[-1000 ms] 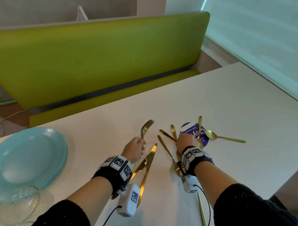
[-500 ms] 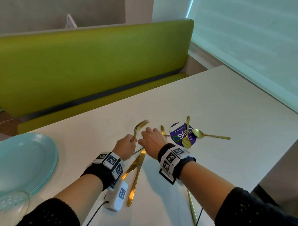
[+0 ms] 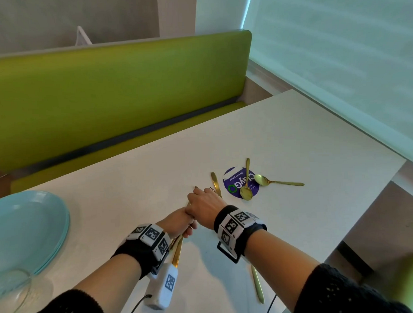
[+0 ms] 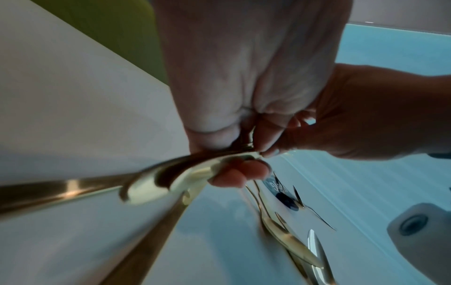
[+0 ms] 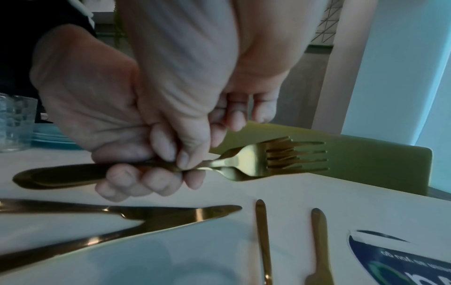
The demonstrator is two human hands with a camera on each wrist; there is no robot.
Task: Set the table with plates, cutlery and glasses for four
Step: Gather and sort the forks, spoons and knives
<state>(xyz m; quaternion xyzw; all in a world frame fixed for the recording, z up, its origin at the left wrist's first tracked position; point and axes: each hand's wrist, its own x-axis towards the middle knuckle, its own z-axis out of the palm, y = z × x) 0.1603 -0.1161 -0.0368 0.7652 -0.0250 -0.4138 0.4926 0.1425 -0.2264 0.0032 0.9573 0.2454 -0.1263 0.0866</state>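
Observation:
In the right wrist view, my left hand [image 5: 136,173] grips the handles of two stacked gold forks [image 5: 275,158] just above the white table [image 3: 293,134]. My right hand [image 5: 192,152] pinches the fork necks between thumb and fingers. Seen from the head, the right hand [image 3: 203,204] lies over the left hand [image 3: 179,224] and only the fork tines [image 3: 215,190] stick out. Two gold knives [image 5: 151,214] lie crossed on the table under the hands; they also show by my left wrist, knives [image 3: 177,251].
Two gold spoons [image 3: 246,190] lie on and beside a purple round sticker [image 3: 233,182], with another gold handle [image 3: 214,180] to its left. One more gold piece [image 3: 258,285] lies near the front edge. Turquoise plates [image 3: 27,228] and a glass [image 3: 9,294] stand left. A green bench [image 3: 105,94] runs behind.
My right hand has moved left from the cutlery by the sticker to my left hand and now pinches the forks there. The left hand kept its grip.

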